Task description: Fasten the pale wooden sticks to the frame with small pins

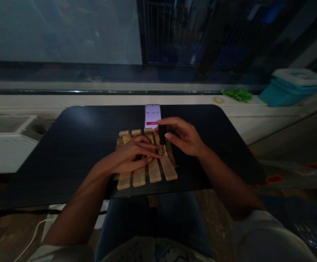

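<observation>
A small panel of several pale wooden slats (155, 172) joined by crosspieces lies on the dark table. My left hand (133, 154) rests across the slats with its fingers stretched out, the fingertips close to the screwdriver's tip on the rightmost slat. In my right hand (184, 136), pinched between thumb and fingers, is a screwdriver (162, 133) with a black handle, held upright. Its metal shaft points down at that slat, where a small shiny spot shows; whether it is a screw head I cannot make out.
A phone (153, 113) with a lit timer screen lies just behind the panel on the black table (92, 145). On the windowsill are a roll of tape (218, 99), a green cloth (238, 95) and a teal bin (286, 89). A white radiator (8, 142) stands left of the table.
</observation>
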The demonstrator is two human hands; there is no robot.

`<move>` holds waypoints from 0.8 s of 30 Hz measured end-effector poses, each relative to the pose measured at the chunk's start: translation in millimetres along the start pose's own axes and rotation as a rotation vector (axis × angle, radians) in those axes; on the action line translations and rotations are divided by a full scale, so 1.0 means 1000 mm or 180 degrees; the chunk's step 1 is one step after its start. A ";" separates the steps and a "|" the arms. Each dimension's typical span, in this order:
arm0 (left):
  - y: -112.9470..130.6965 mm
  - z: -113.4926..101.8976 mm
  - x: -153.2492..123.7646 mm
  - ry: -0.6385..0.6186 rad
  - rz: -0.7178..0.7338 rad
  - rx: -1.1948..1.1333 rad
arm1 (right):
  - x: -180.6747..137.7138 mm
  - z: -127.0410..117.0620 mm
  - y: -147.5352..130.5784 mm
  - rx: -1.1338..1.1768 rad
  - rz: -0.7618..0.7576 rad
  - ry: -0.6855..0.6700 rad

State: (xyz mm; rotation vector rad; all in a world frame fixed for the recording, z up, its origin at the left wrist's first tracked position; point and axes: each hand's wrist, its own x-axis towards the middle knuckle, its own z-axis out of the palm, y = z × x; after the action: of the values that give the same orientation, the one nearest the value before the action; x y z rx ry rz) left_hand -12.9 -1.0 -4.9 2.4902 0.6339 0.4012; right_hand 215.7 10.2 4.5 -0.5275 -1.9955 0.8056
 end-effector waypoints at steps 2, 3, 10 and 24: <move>0.000 0.000 0.000 0.0011 0.0034 0.0039 | 0.000 0.000 -0.001 0.0197 0.0046 -0.0017; -0.001 0.000 0.000 0.0008 0.0047 0.0052 | 0.000 0.000 -0.002 0.0278 0.0069 -0.0031; -0.001 0.000 -0.002 0.0008 0.0014 0.0042 | 0.000 0.001 -0.002 0.0474 0.0118 -0.0033; -0.001 0.000 -0.001 -0.0004 0.0103 -0.0009 | 0.000 0.004 0.009 0.0200 -0.0230 0.0216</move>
State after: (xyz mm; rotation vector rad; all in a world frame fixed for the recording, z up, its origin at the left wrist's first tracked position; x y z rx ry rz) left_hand -14.3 -0.4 -5.8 2.5008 0.5928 0.4126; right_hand 212.7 14.8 -3.4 -0.4382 -1.9096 0.7928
